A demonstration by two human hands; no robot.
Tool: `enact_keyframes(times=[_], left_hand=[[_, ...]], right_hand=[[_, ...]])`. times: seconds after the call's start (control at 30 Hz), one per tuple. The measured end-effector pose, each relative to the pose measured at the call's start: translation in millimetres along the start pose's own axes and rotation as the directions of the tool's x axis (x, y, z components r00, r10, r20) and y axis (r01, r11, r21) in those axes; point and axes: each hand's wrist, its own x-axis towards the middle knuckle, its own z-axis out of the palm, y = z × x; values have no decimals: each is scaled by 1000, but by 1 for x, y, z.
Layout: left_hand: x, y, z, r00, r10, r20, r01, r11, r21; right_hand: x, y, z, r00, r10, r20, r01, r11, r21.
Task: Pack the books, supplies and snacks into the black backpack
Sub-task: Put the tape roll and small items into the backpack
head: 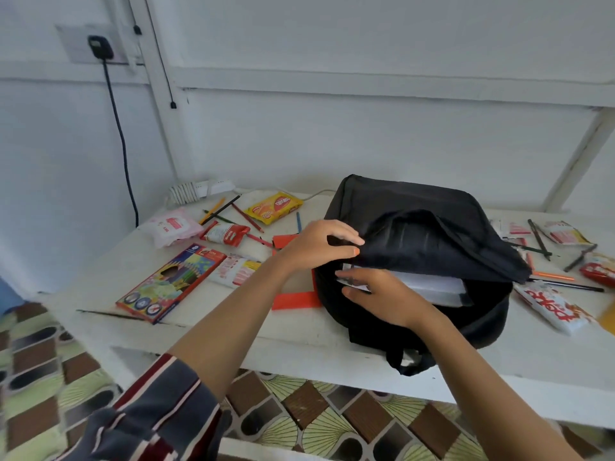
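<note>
The left hand pinches the edge of the backpack flap between thumb and curled fingers and holds it lifted. The right hand lies with fingers nearly straight against the near end of the books, a pale stack partly inside the open mouth, and grips nothing. The step looks like seating the books. It should go best with the flap held high and back so the zip edge does not catch a cover, and with a flat push along the stack, square to the opening, until the ends clear the rim. A slanted push could fan the stack or crease a corner. The backpack lies flat in the middle of the white surface, mouth toward the person, partly covering an orange sheet. To its left a pencil box shows a "12" and pictures of coloured pencils, but its brand mark is too small to read. Farther back lie loose pencils and a yellow packet whose lettering is upside down and unclear. To the right, a white packet carries big red letters, perhaps "pep", too blurred to be sure. Judging by the scatter, most supplies and snacks are not yet packed.
</note>
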Motion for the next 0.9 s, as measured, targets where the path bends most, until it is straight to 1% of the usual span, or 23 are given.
enact_keyframes(times=[0.13,0.2,0.27,0.37,0.5,0.57,0.67,0.77,0.83,0.9], left_hand=[[-22,0,-20,988,-2,-157,-9,997,-74],[-34,-6,-32,974,-18,-225,3,998,-66],[-46,-15,-45,952,-48,-302,39,999,-38],[-64,-35,-68,888,-112,-446,104,994,-42],[-89,-67,-98,780,-226,-583,211,973,-94],[-99,-85,-115,734,-288,-615,280,953,-114],[-112,-116,-143,674,-390,-627,394,908,-142],[-120,-148,-171,645,-440,-625,489,866,-106],[-122,-167,-192,623,-510,-593,538,830,-147],[-123,-185,-213,604,-574,-553,570,796,-202]], right_hand=[[13,-29,5,995,-82,-53,88,989,122],[23,-45,11,989,-126,-76,139,971,192],[36,-58,20,982,-163,-95,180,959,219],[63,-76,37,981,-181,-71,192,955,226],[102,-95,61,990,-140,-27,142,952,270],[123,-102,73,991,-136,-7,133,957,257],[160,-112,90,992,-121,36,112,976,185],[198,-123,106,994,-98,38,88,971,221],[225,-131,117,995,-94,33,84,973,214],[252,-136,128,995,-90,45,82,984,156]])
